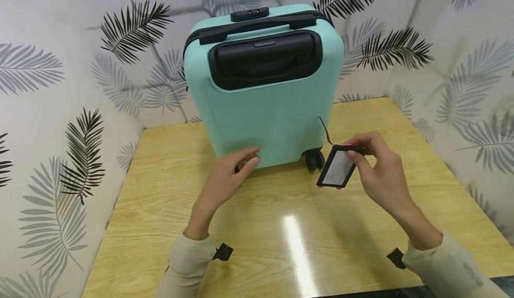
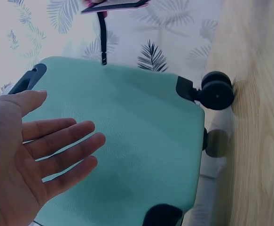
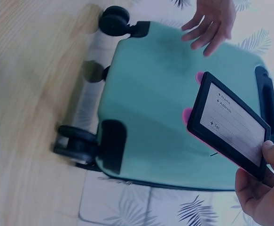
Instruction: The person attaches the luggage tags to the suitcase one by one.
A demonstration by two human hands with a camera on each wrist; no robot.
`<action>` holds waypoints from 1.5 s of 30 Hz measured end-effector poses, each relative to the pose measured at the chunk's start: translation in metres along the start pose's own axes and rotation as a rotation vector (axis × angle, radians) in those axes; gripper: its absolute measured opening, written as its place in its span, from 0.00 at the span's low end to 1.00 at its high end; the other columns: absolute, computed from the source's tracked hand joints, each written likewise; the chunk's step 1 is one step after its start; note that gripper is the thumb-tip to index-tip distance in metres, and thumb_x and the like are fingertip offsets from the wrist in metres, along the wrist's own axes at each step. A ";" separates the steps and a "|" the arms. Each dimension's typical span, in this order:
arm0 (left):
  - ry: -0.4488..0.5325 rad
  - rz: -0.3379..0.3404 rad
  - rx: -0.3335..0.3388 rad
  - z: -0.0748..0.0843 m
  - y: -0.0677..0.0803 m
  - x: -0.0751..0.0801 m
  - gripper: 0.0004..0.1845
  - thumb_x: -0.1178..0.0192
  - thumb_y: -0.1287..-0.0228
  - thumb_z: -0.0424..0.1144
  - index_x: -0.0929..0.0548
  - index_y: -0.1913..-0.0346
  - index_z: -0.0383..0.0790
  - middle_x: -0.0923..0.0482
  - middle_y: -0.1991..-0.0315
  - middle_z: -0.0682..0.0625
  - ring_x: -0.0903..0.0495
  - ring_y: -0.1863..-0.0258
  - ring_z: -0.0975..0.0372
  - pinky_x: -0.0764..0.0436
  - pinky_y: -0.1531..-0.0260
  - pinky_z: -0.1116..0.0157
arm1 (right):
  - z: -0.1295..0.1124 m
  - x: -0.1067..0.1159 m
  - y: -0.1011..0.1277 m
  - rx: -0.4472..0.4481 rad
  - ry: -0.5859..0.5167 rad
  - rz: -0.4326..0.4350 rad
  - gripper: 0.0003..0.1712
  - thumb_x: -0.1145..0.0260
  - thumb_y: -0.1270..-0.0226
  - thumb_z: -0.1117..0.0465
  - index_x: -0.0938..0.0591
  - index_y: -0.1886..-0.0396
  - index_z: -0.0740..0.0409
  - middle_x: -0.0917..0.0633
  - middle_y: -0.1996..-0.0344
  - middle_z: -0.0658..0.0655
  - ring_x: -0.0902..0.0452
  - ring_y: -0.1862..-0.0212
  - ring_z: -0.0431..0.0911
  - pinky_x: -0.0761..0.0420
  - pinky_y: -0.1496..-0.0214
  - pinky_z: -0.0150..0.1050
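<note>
A small mint-green suitcase is seen standing upright on its wheels on a light wooden table, near the back, against walls papered with a leaf pattern. In the head view, its black top carry handle and the recessed black pull-handle housing are shown facing the camera.

The left hand is held at the lower front of the suitcase, fingers extended and relaxed, nothing grasped. Whether the fingertips actually touch the shell cannot be told from the head view. In the left wrist view the open palm is shown hovering just beside the green shell with fingers slightly spread, and a black wheel is seen at the corner.

A black luggage tag is pinched at its upper end by the thumb and fingers of the right hand, just to the right of the suitcase and above the table. A thin black strap is seen running from the tag up toward the suitcase's side.

Only in the right wrist view is the tag's face legible: a white card with lines headed Name, Address and Tel, left blank, and a pink edge behind the black frame. Two wheels and the distant left hand are also shown there.
</note>
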State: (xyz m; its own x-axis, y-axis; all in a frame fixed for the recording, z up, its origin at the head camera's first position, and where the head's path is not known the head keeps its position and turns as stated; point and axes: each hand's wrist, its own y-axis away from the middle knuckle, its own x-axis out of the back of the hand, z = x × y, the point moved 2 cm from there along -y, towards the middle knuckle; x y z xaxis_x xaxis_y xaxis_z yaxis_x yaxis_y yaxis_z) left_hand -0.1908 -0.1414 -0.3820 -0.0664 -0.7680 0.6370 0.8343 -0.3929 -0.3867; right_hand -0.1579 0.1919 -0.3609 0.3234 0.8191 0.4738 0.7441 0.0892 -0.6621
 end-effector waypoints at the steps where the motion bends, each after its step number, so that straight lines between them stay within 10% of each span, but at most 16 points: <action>1: 0.015 -0.009 -0.001 0.002 -0.002 -0.001 0.22 0.45 0.19 0.51 0.18 0.33 0.45 0.12 0.48 0.53 0.16 0.60 0.65 0.19 0.63 0.61 | -0.005 0.000 -0.001 0.019 -0.011 0.003 0.17 0.31 0.35 0.79 0.20 0.49 0.66 0.14 0.55 0.56 0.21 0.57 0.35 0.26 0.53 0.25; 17: 0.292 -0.015 -0.074 0.051 -0.040 -0.022 0.16 0.47 0.17 0.42 0.14 0.41 0.38 0.10 0.59 0.47 0.12 0.62 0.55 0.14 0.58 0.50 | -0.049 -0.025 -0.013 0.192 -0.194 -0.107 0.20 0.30 0.38 0.80 0.19 0.49 0.63 0.12 0.54 0.53 0.18 0.54 0.42 0.23 0.51 0.30; 28: 0.282 0.082 -0.088 0.058 -0.044 -0.026 0.09 0.40 0.22 0.38 0.14 0.47 0.39 0.10 0.64 0.48 0.13 0.66 0.60 0.15 0.65 0.61 | -0.050 -0.030 -0.013 0.209 -0.235 -0.163 0.19 0.30 0.37 0.79 0.18 0.50 0.59 0.13 0.56 0.52 0.18 0.58 0.40 0.24 0.58 0.31; 45: 0.351 0.342 -0.171 0.088 -0.065 -0.002 0.08 0.40 0.23 0.31 0.15 0.49 0.30 0.11 0.65 0.43 0.16 0.74 0.57 0.14 0.69 0.59 | -0.067 -0.042 -0.046 0.162 -0.490 0.024 0.17 0.33 0.33 0.78 0.18 0.46 0.67 0.15 0.52 0.59 0.17 0.56 0.44 0.19 0.56 0.33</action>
State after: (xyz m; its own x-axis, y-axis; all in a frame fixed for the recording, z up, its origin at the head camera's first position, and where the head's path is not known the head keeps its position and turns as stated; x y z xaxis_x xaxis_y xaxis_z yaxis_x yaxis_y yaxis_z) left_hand -0.1966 -0.0696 -0.2998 -0.0093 -0.9789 0.2043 0.7407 -0.1440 -0.6562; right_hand -0.1664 0.1152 -0.3120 -0.0013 0.9879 0.1550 0.6274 0.1215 -0.7692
